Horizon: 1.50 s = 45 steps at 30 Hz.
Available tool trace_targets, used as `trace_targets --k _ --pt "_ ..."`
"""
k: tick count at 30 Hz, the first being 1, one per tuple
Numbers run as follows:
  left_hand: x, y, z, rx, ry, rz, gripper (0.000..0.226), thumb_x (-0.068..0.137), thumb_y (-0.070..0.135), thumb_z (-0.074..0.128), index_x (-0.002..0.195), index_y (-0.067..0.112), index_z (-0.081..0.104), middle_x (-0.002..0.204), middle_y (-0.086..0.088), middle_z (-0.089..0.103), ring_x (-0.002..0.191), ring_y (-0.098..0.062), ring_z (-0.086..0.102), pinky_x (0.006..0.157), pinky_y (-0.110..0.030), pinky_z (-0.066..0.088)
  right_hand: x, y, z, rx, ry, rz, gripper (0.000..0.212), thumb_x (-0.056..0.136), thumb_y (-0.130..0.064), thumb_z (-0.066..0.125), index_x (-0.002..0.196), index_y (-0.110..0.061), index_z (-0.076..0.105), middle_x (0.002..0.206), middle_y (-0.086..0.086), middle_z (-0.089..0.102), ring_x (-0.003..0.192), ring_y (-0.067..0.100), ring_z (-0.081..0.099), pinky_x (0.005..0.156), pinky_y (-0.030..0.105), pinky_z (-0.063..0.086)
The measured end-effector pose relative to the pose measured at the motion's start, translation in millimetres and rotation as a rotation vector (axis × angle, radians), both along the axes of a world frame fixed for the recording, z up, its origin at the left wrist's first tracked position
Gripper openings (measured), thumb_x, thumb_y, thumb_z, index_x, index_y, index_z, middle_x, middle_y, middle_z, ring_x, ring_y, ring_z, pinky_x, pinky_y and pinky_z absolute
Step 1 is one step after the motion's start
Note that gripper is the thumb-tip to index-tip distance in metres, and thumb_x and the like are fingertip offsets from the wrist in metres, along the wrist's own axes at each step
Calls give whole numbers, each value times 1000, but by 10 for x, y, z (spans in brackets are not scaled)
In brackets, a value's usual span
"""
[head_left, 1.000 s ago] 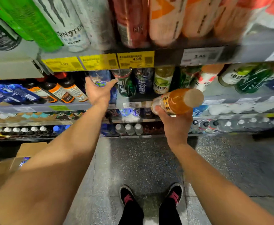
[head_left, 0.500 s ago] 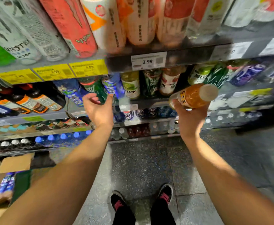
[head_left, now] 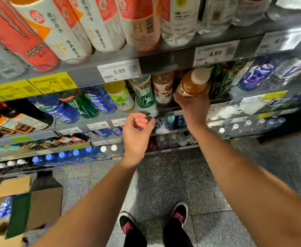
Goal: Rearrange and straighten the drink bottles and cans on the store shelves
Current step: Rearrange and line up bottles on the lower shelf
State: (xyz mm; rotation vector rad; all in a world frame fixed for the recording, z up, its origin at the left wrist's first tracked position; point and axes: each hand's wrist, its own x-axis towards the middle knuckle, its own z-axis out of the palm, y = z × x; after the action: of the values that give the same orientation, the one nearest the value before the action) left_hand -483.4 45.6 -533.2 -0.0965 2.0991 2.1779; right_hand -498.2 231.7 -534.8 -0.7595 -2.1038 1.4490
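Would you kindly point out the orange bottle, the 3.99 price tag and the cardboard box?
orange bottle [head_left: 190,85]: head view, on its amber body.
3.99 price tag [head_left: 119,70]: head view, on the printed price.
cardboard box [head_left: 46,205]: head view, on its brown side.

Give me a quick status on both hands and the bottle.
Right hand grips amber bottle, at the shelf slot beside the red-label bottle. Left hand loosely curled, empty. Nothing blocking.

gap: dark slot [head_left: 176,81] between red-label bottle [head_left: 163,90] and green bottles [head_left: 221,81] | blocked by: amber bottle [head_left: 193,82] at its mouth | overhead: upper shelf edge [head_left: 164,63]
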Motion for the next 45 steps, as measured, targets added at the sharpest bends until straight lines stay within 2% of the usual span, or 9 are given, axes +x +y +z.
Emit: trace_targets --k 5,14,18,23,26,28,33,40,45 --pt "-25 42 -10 63 -28 30 27 79 -1 74 90 13 55 71 4 44 63 -10 41 62 -15 40 -232 57 37 67 -31 97 84 72 -54 82 131 -8 44 119 4 68 107 16 65 93 28 53" --pt "-104 -274 73 -179 20 199 28 83 -1 77 98 11 56 81 -4 49 67 -5 47 71 -17 45 -187 -34 -12 120 -121 55 88 78 -41 82 144 -1 39 140 17 53 128 22 50 110 28 37" --pt "-248 -661 66 -353 107 376 48 80 18 80 118 6 53 106 -16 55 94 -14 56 91 -36 49 60 -452 71 178 -207 -131 85 83 -37 76 147 -1 35 151 21 38 142 35 32 120 43 20" --pt "-649 -1085 27 -465 68 383 89 72 39 77 142 4 35 138 -11 39 132 -29 44 116 -40 34 159 -1216 222 42 -93 11 52 88 -26 70 133 -12 48 136 8 49 127 21 46 108 43 41" --pt "-856 -1268 16 -462 37 396 93 80 24 81 150 0 25 152 -17 29 144 -29 32 113 -10 17 54 -1592 328 -16 -107 92 45 89 -19 71 128 -9 52 128 7 54 114 18 51 96 18 42" --pt "-983 -1338 6 -467 30 390 92 83 18 80 152 -1 22 157 -18 26 147 -28 29 102 0 11 -32 -1795 358 -12 -103 138 38 89 -19 71 123 -11 55 122 4 56 109 17 53 94 25 46" --pt "-1231 -1467 -30 -460 -13 366 77 80 17 78 141 -1 36 143 -23 47 130 -35 49 112 -43 41 -169 -2123 321 -51 -134 143 34 90 -25 67 121 -16 56 120 -1 58 110 20 57 96 43 49" --pt "-1237 -1484 82 -548 69 393 55 67 15 81 114 4 55 114 -8 60 99 -16 52 85 -16 38 -73 -2204 150 -39 -163 125 29 92 -22 66 119 -14 57 116 3 63 103 20 62 88 37 52" --pt "-1204 -1561 102 -565 96 382 60 55 29 85 108 10 65 106 -5 66 98 -25 62 82 -28 51 49 -2200 108 -23 -184 136 20 93 -19 64 110 -13 57 105 5 63 97 22 59 77 27 43"
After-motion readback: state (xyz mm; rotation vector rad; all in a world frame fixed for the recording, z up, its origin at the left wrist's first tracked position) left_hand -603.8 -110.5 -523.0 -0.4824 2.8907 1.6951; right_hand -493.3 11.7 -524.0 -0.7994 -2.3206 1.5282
